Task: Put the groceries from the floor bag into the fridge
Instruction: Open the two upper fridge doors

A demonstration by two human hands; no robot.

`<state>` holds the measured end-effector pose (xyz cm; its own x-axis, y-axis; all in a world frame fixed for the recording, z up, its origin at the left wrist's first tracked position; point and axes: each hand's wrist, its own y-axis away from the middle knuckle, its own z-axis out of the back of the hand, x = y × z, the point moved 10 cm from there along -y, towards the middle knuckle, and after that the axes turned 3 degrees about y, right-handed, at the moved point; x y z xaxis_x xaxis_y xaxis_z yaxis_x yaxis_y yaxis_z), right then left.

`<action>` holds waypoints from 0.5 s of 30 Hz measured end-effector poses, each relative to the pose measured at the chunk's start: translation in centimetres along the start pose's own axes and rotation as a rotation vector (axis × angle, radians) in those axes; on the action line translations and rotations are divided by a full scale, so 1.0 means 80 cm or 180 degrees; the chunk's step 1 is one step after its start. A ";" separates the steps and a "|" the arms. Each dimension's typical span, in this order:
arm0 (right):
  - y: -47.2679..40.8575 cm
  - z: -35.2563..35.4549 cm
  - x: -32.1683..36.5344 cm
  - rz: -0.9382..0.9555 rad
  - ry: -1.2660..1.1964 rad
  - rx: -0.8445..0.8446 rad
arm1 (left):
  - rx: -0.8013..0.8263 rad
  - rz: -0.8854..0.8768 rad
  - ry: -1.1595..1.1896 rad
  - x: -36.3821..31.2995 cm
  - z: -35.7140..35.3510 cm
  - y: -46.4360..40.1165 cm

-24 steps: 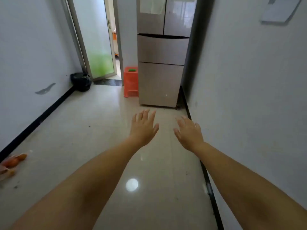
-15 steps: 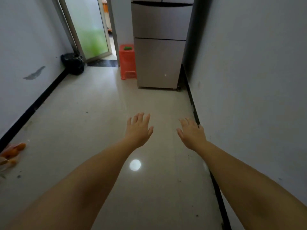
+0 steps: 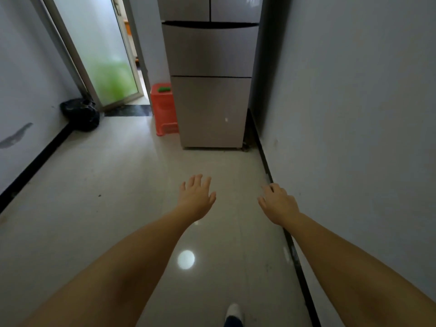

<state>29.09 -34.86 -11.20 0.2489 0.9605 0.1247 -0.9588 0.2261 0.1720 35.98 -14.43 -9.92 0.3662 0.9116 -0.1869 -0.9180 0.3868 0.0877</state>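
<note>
A tall beige fridge [image 3: 210,90] stands at the far end of a narrow hallway, all its doors and drawers closed. My left hand [image 3: 197,197] and my right hand [image 3: 278,204] are stretched out in front of me over the floor, palms down, fingers straight, holding nothing. Both hands are well short of the fridge. No floor bag of groceries shows in this view.
An orange plastic stool [image 3: 165,109] with a green item [image 3: 164,89] on top stands left of the fridge. A black bag [image 3: 80,113] lies by the left wall near a frosted glass door [image 3: 103,55]. A white wall [image 3: 354,138] runs close on the right. My shoe [image 3: 233,313] shows below.
The view has shifted forward and up; the orange groceries at the left floor edge have dropped out of sight. Both hands stay outstretched and empty. A shoe has appeared at the bottom.
</note>
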 end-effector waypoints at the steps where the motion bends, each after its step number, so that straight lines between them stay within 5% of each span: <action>1: -0.032 0.012 -0.006 0.0025 0.0022 0.0008 | -0.0015 0.0082 0.0035 0.003 0.008 -0.030; 15: -0.469 0.129 0.067 0.0533 0.0285 -0.0111 | -0.0465 0.0535 0.0562 0.111 0.113 -0.431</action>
<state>67.83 -39.86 -6.89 0.0739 0.9954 0.0609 -0.9903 0.0660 0.1219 72.30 -18.40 -5.74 0.1865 0.9179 -0.3502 -0.9805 0.1964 -0.0076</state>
